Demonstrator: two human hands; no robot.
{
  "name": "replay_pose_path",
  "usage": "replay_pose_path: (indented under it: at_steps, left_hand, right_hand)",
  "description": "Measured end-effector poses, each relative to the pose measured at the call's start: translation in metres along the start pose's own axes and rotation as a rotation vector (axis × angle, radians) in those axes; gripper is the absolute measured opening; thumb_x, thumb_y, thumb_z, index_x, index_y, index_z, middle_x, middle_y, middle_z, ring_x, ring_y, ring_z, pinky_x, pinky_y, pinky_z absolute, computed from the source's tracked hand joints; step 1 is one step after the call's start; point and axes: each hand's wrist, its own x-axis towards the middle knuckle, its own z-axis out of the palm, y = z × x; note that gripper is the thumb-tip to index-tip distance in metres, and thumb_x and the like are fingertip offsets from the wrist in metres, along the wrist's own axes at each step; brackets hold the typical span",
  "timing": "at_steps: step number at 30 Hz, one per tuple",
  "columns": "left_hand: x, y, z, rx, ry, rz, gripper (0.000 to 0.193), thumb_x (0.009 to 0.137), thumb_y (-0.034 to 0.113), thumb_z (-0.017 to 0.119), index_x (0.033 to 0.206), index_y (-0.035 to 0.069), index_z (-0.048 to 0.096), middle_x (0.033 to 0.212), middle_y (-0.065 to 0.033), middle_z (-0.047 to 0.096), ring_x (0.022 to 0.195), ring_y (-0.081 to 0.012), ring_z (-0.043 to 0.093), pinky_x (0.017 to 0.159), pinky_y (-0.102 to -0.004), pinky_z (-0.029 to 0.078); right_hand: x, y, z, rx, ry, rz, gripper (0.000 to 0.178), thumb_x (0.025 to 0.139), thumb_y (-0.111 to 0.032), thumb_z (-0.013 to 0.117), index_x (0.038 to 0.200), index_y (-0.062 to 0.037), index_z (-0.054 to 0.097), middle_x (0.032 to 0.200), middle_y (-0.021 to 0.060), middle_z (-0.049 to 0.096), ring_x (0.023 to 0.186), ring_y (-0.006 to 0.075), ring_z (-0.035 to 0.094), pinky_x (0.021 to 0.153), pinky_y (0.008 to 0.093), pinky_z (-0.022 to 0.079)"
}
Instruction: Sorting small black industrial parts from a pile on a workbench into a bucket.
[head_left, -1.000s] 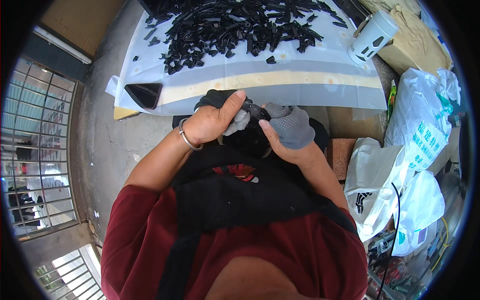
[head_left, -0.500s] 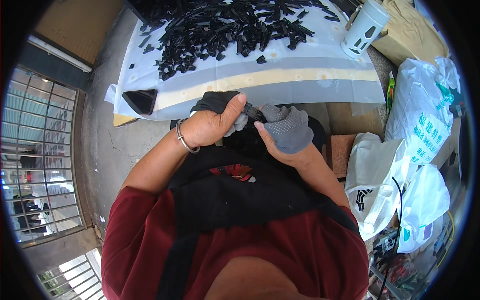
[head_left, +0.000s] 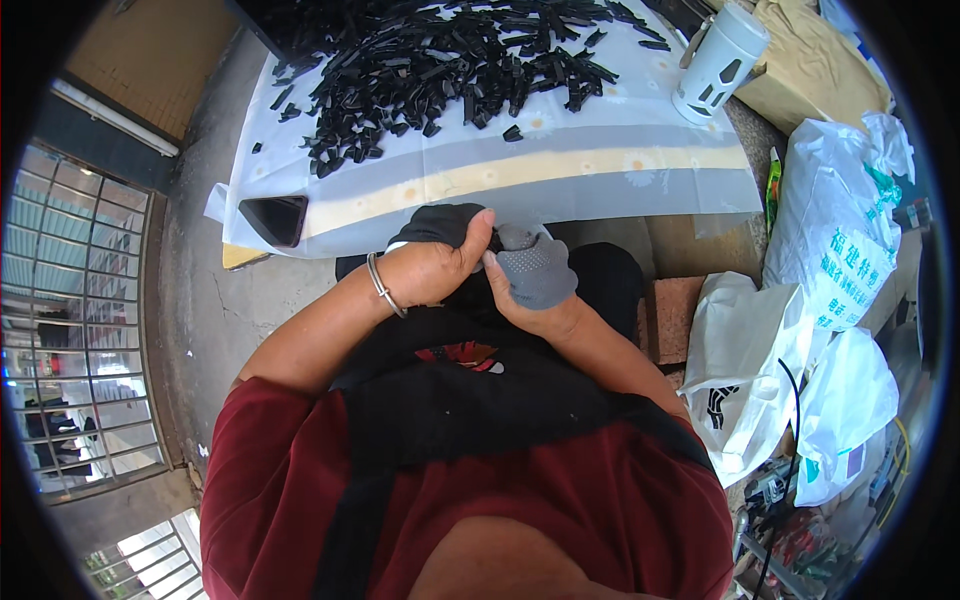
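Observation:
Above my lap, both hands are pressed close together. My left hand (head_left: 440, 245) wears a dark glove that leaves the thumb bare, and its fingers are curled closed. A grey dotted glove covers the fingers of my right hand (head_left: 535, 275), which is also closed, with the bare thumb pointing toward the left hand. Pinched between the two is a small black plastic piece (head_left: 495, 243), mostly hidden by the fingers. Beyond them, a large pile of similar black plastic pieces (head_left: 400, 85) lies on the cloth-covered table (head_left: 570, 160).
A dark phone (head_left: 274, 220) lies at the table's near left corner, and a white tumbler (head_left: 722, 65) stands at its far right. White plastic bags (head_left: 830, 220), bricks (head_left: 672, 318) and a hanging black cable (head_left: 795, 400) are on my right. Barred windows (head_left: 85, 320) are on the left.
My right hand has moved left, up against my left hand, and the black piece between them is now more hidden. Both hands sit slightly lower in view.

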Motion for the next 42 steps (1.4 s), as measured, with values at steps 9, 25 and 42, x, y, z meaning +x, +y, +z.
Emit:
replay_pose_path:
  at_steps: [9, 25, 42]
  left_hand:
    - [0.003, 0.002, -0.023, -0.559, -0.031, -0.340, 0.045, 0.093, 0.037, 0.035, 0.103, 0.000, 0.058, 0.082, -0.0042, 0.061, 0.073, -0.0107, 0.054, 0.067, -0.0251, 0.044]
    - [0.056, -0.042, 0.001, 0.458, 0.371, 0.157, 0.031, 0.084, 0.033, 0.048, 0.092, 0.005, 0.059, 0.094, -0.0176, 0.058, 0.083, -0.0306, 0.058, 0.069, -0.0395, 0.046]
    - [0.043, -0.084, -0.009, 0.429, 0.366, -0.068, 0.017, 0.075, 0.020, 0.054, 0.085, 0.006, 0.058, 0.088, -0.0146, 0.058, 0.080, -0.0304, 0.058, 0.071, -0.0393, 0.047]
  right_hand:
    - [0.036, -0.006, -0.032, -0.187, -0.146, -0.061, 0.019, 0.077, -0.016, 0.063, 0.092, -0.0032, 0.060, 0.083, 0.0085, 0.062, 0.074, 0.0256, 0.059, 0.066, 0.0334, 0.045]
    - [0.081, 0.072, -0.056, -0.500, -0.223, 0.252, 0.028, 0.083, -0.023, 0.049, 0.105, -0.0075, 0.057, 0.097, 0.0159, 0.060, 0.094, 0.0330, 0.054, 0.081, 0.0401, 0.043]
    - [0.112, 0.081, -0.013, -0.474, -0.450, 0.428, 0.035, 0.084, -0.035, 0.042, 0.093, -0.0065, 0.059, 0.097, 0.0155, 0.060, 0.091, 0.0323, 0.056, 0.077, 0.0414, 0.045]
